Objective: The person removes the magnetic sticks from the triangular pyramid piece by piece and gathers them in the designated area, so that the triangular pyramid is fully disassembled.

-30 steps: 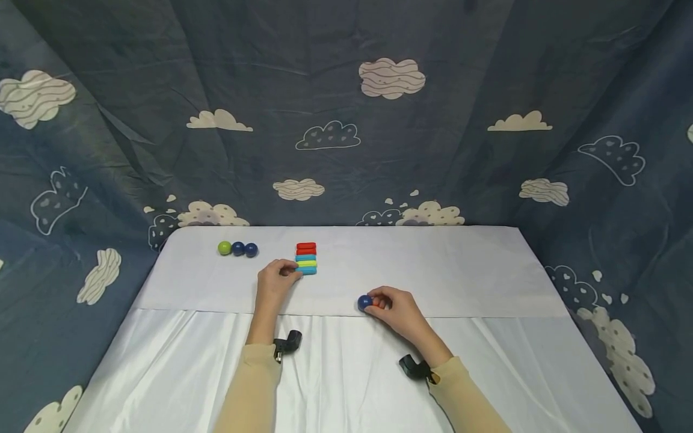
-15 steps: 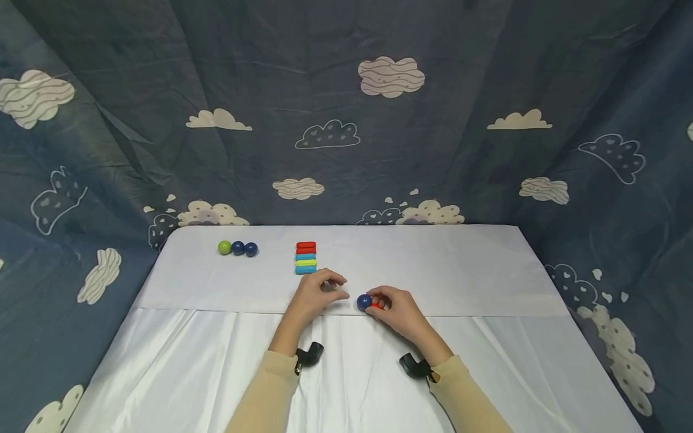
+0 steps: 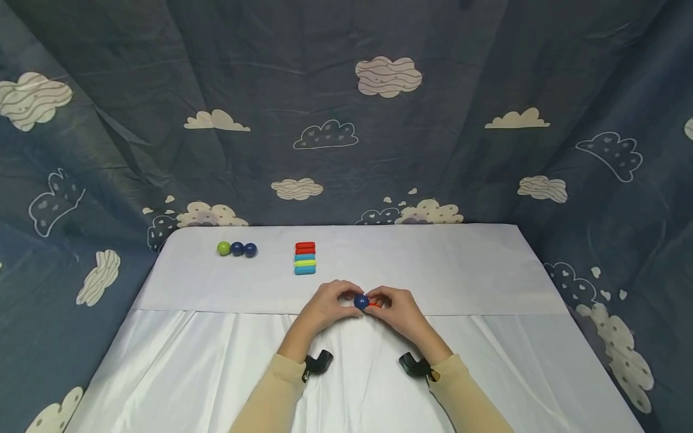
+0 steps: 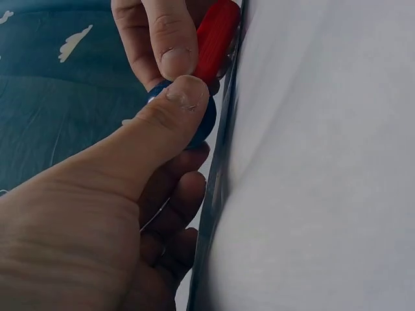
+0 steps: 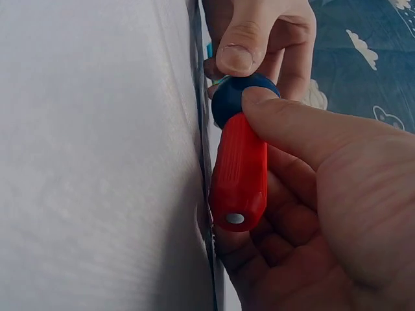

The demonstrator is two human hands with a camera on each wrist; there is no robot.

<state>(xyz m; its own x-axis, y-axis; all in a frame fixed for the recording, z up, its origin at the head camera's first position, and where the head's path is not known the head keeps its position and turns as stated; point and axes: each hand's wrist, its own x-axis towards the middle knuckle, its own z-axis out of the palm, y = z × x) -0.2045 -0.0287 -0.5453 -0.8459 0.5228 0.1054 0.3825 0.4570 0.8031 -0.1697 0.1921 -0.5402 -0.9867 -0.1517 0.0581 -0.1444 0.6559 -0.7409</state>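
Just front of the table's middle, my left hand [image 3: 327, 308] pinches a dark blue ball [image 3: 361, 302] between thumb and fingers. My right hand [image 3: 400, 310] grips a red magnetic rod [image 5: 240, 165], its thumb lying over the spot where rod and ball meet. The rod's free end shows a small silver metal dot in the right wrist view. Seen from the left wrist, the ball [image 4: 206, 123] is largely covered by the left thumb, and the rod [image 4: 217, 39] sticks out past the right thumb.
At the back left lie a green ball [image 3: 224, 248] and two dark blue balls [image 3: 243, 249] in a row. Several short rods [image 3: 305, 258] in red, blue and yellow-green are lined up left of centre. A patterned dark curtain [image 3: 335, 174] encloses the white table [image 3: 433, 264].
My left hand has left the row of short rods, moved right and toward me, and taken hold of the blue ball. The right hand has stayed nearly still with the rod.
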